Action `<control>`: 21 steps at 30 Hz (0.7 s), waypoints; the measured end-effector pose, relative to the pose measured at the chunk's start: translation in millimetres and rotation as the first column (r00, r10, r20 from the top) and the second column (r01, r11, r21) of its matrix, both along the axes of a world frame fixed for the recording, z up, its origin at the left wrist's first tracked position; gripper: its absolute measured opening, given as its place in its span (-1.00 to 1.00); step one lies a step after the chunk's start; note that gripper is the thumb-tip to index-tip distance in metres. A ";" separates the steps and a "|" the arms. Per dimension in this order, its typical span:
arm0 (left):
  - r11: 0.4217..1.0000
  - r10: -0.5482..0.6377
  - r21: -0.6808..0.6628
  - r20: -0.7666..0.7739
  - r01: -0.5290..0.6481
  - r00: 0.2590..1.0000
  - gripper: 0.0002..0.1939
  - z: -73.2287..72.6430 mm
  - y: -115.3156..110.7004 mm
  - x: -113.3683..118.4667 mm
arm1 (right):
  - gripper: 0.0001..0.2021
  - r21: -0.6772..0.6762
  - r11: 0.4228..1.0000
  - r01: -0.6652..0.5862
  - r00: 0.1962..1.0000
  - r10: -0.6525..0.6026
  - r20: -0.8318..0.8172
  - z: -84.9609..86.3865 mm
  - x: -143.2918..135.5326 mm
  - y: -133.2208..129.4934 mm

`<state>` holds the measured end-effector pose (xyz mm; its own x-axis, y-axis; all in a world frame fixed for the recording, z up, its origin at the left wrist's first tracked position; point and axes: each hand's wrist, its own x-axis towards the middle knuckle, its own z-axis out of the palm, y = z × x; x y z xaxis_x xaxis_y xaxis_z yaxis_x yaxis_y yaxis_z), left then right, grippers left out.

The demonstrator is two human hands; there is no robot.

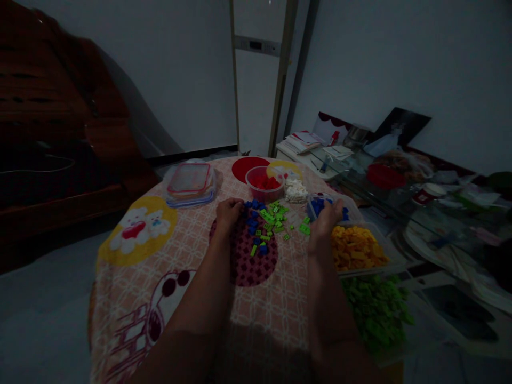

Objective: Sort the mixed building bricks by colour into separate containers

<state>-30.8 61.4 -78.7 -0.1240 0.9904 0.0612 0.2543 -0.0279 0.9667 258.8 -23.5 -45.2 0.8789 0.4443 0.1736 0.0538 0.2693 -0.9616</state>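
My left hand (230, 212) rests on the table at the left edge of a loose group of blue bricks (253, 221). Its fingers are curled together at the bricks; whatever they hold is hidden. Right of the blue group lie light green toy bricks (274, 214), some mixed with the blue ones. My right hand (328, 216) is over a clear plastic container (354, 207) with blue bricks inside. Thumb and fingers there look apart, though the fingertips are dim and partly hidden. Several green bricks (304, 228) lie just left of that hand.
A round tub (247, 186) of red bricks stands at the back beside a white brick pile (296, 191). Boxes of yellow (356, 248) and green bricks (378, 309) sit along the right. Stacked lidded containers (190, 184) lie back left. A cluttered glass table (372, 186) stands beyond.
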 end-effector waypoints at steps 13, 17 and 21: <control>1.000 0.013 0.005 0.018 -0.013 1.000 -0.81 0.4 -0.6 -0.4 | -0.77 -0.276 0.880 -0.387 0.790 0.471 0.393 33.3 -78.5 -12.9; 1.000 0.014 -0.002 0.025 -0.014 1.000 -0.79 -0.3 -0.2 -0.4 | -0.82 -0.438 0.708 -0.555 0.631 0.701 0.332 27.6 -101.9 -14.2; 1.000 0.009 -0.023 0.053 -0.008 0.999 -0.76 1.8 -1.2 -0.3 | -0.81 -0.571 0.610 -0.550 0.497 0.788 0.364 21.9 -121.0 -16.4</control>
<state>-31.2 60.2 -76.8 -0.1349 0.9903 0.0319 0.2030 -0.0039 0.9792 137.8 -39.9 -23.3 0.0756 0.9781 0.1941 0.5245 0.1266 -0.8420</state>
